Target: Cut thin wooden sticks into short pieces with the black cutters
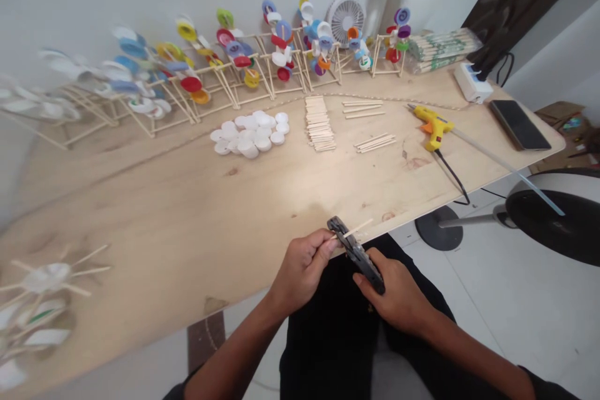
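Near the table's front edge, my left hand (pixel 304 267) pinches a thin wooden stick (pixel 360 227) between thumb and fingers. The stick passes across the head of a pair of dark grey pliers (pixel 359 254), its far end poking out to the right. Wrapped round the pliers' handles is my right hand (pixel 398 290). Farther back on the table lie a row of short wooden sticks (pixel 319 125), two small groups of longer sticks (pixel 363 109), and a cluster of white bottle caps (pixel 250 133).
A yellow glue gun (pixel 431 125) with a long clear glue stick lies right, near a phone (pixel 519 125) and a white power strip (pixel 472 82). Stick frames with colourful cap wheels (pixel 234 47) line the wall. White cap wheels (pixel 47 278) sit at left. A small fan (pixel 345 20) stands behind.
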Action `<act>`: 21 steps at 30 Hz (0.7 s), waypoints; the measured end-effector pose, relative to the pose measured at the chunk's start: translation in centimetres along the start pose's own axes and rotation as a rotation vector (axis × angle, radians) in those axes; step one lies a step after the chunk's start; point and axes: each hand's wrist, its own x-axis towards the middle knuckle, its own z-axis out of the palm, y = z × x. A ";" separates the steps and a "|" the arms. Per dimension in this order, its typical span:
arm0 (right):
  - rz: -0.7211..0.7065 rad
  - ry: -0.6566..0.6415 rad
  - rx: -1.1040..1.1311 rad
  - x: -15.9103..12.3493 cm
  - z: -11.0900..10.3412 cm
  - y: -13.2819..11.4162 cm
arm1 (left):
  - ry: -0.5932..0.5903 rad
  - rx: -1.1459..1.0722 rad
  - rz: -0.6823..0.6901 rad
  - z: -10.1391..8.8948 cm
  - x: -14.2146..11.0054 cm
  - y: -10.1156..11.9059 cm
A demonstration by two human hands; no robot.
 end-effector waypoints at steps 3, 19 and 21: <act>0.001 0.002 0.005 -0.1 0.0 0.1 | -0.077 -0.149 -0.088 -0.1 0.2 0.1; 0.128 -0.030 0.134 0.0 0.4 0.2 | 0.301 0.823 0.461 1.5 0.1 -1.5; 0.132 -0.037 0.132 0.0 0.3 0.2 | 0.276 0.696 0.442 1.3 0.2 -1.4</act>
